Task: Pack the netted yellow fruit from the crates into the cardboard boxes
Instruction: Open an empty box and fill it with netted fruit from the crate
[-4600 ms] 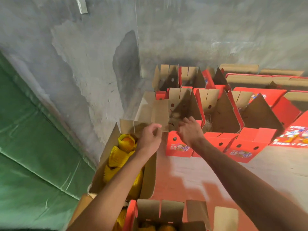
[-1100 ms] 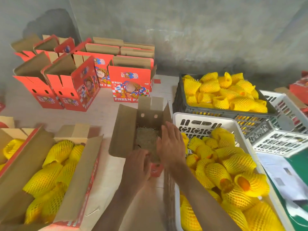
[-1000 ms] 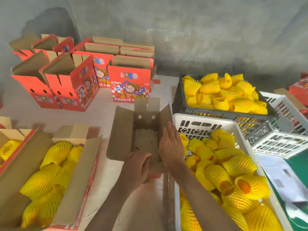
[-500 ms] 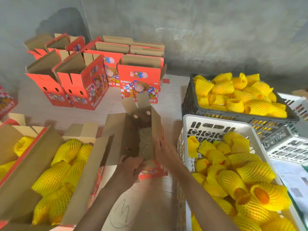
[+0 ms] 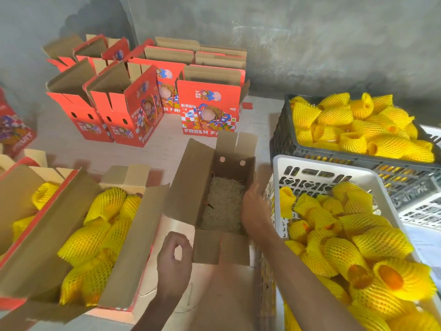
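head view: straw-lined cardboard box (image 5: 224,206), right hand (image 5: 254,209) flat-fingered, left hand (image 5: 174,261) loosely curled, empty

From my feed the scene is evenly and brightly lit, with soft daylight and no hard glare. The netted yellow fruit (image 5: 353,237) just right of the right hand (image 5: 254,211) looks strongly saturated. A dark rounded shadow (image 5: 95,22) sits on the grey wall (image 5: 310,39) far beyond the left hand (image 5: 174,266). I see motion blur on the right hand's fingertips. Straight lines bow towards the frame edges, and the corners look soft.
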A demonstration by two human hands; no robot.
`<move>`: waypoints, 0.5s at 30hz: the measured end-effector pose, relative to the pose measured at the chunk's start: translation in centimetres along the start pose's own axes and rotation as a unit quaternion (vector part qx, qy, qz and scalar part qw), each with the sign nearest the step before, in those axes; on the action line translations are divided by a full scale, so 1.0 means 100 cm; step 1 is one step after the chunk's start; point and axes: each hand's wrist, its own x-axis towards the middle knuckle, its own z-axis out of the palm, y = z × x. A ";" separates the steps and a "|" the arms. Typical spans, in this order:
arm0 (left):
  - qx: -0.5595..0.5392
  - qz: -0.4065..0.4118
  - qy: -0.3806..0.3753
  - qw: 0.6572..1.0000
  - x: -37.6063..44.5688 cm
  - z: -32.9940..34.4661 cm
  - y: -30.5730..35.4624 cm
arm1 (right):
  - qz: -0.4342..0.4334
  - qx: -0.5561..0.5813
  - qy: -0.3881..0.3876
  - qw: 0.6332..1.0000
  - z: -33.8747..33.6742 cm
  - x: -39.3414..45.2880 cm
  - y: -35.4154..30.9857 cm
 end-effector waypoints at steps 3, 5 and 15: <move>-0.140 -0.215 0.050 0.965 0.026 0.016 -0.004 | 0.008 -0.017 0.038 0.999 0.007 -0.001 -0.005; -0.148 -0.289 0.021 0.945 0.051 0.029 -0.004 | 0.029 -0.022 0.043 0.998 0.011 0.003 -0.007; -0.203 -0.443 -0.019 0.873 0.089 0.063 -0.056 | 0.030 -0.035 0.061 0.997 0.034 0.010 -0.003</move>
